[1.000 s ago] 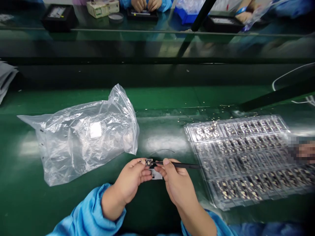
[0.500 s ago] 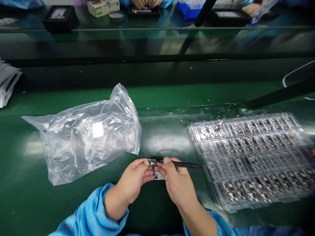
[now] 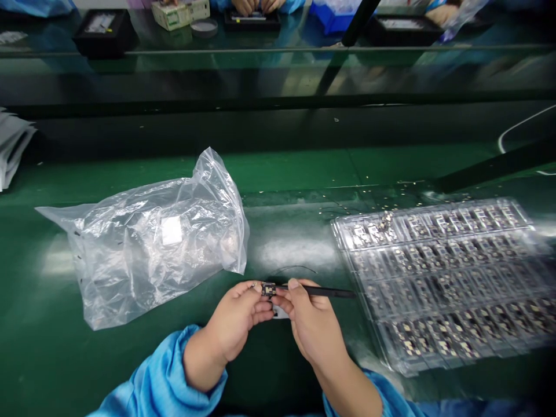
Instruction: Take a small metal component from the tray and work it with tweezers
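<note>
Between the fingertips of my left hand (image 3: 237,315) is a small dark circuit board (image 3: 269,289) with pale metal pads. My right hand (image 3: 313,321) is closed on a slim pair of black tweezers (image 3: 332,292), whose tip end reaches the right edge of the board. Below the board, a small whitish piece (image 3: 280,313) shows between the two hands; what it belongs to is hidden by fingers. A thin dark wire (image 3: 297,267) curves above my right fingers. Both hands are low over the green bench, with blue sleeves at the wrists.
A clear plastic bag (image 3: 147,249) lies to the left. On the right, a clear compartment tray (image 3: 369,304) holds many small boards, with crumbs scattered behind it. Across the raised divider, co-workers' hands (image 3: 256,7) work near black trays (image 3: 104,35) and a blue bin (image 3: 332,20).
The view has shifted very slightly. Both hands keep their grip, and the board shows a slightly different face angle; otherwise nothing visibly moved.
</note>
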Demonstrator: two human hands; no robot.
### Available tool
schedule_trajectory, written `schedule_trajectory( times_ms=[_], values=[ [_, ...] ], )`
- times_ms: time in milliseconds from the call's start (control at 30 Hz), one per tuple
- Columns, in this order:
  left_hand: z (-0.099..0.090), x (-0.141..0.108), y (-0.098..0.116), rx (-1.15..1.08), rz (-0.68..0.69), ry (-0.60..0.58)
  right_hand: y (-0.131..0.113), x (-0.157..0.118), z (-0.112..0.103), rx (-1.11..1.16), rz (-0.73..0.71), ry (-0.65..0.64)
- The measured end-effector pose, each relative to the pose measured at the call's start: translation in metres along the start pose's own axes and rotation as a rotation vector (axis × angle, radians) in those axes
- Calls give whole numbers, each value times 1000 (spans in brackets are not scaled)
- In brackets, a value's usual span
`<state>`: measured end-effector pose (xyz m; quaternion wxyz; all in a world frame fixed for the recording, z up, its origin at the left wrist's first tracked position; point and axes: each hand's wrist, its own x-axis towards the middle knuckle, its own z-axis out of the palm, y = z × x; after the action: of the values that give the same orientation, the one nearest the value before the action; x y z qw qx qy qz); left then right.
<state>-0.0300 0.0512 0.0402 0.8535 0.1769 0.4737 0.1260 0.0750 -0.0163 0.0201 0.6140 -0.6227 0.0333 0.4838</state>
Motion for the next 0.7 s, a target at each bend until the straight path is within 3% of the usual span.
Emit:
schedule_trajectory(
  times_ms=[700],
  values=[
    [0,2,-1,19,-7,12,4,3,0,-48,-33,-9]
  ],
)
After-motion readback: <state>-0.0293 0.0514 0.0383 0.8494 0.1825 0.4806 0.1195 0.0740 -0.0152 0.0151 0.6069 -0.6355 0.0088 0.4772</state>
